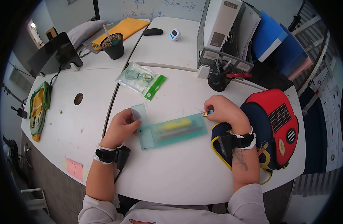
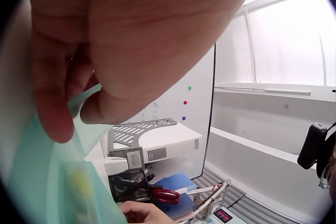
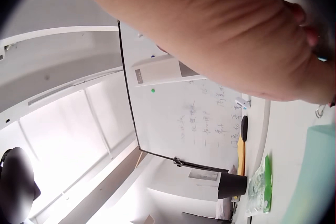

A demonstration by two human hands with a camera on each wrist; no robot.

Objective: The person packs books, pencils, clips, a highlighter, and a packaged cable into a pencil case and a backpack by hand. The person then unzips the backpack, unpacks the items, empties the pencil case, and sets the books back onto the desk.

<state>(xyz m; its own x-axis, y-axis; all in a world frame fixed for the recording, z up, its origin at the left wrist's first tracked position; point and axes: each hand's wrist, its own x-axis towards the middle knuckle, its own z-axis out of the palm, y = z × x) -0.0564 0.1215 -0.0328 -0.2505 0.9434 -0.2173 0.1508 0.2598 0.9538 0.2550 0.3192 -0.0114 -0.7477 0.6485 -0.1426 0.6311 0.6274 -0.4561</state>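
A translucent teal pencil case (image 1: 179,130) lies on the white table, a yellow item and dark sticks showing inside. Its lid end (image 1: 139,112) stands raised at the left, pinched between the thumb and fingers of my left hand (image 1: 121,128); the left wrist view shows the same pinch on the teal plastic (image 2: 79,113). Just beyond the case's right end, my right hand (image 1: 225,111) pinches a small blue and gold item (image 1: 207,113). In the right wrist view the right hand (image 3: 231,40) hides most of what it holds, and the teal case (image 3: 315,176) shows at the edge.
A red and navy backpack (image 1: 272,127) lies beside my right forearm. Behind the case are a cable packet (image 1: 141,80), a black pen holder (image 1: 218,80) and a file rack (image 1: 225,59). A plant pot (image 1: 113,47), a green pouch (image 1: 39,108) and pink notes (image 1: 74,169) are leftward.
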